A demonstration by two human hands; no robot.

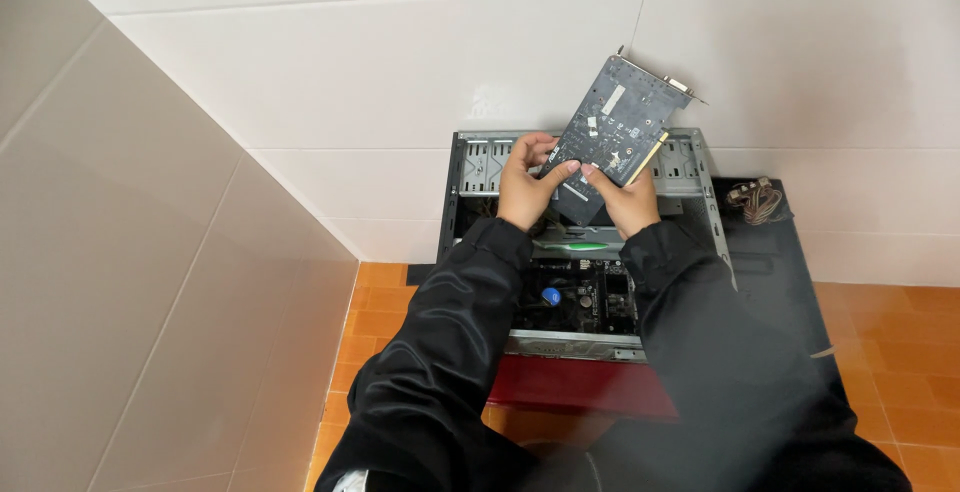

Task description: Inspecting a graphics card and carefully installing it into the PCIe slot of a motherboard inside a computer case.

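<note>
graphics card (618,124) pinched between both hands' fingers, apparently above open computer case (470,167)

Tiled room corner (orange floor (900,342)).

A single head-worn camera looks steeply down from above the person's own black sleeves (440,352), fairly near, facing an opened computer case (585,252) that lies on the orange tiled floor (900,342) against a white tiled wall (350,72) in a corner.
</note>
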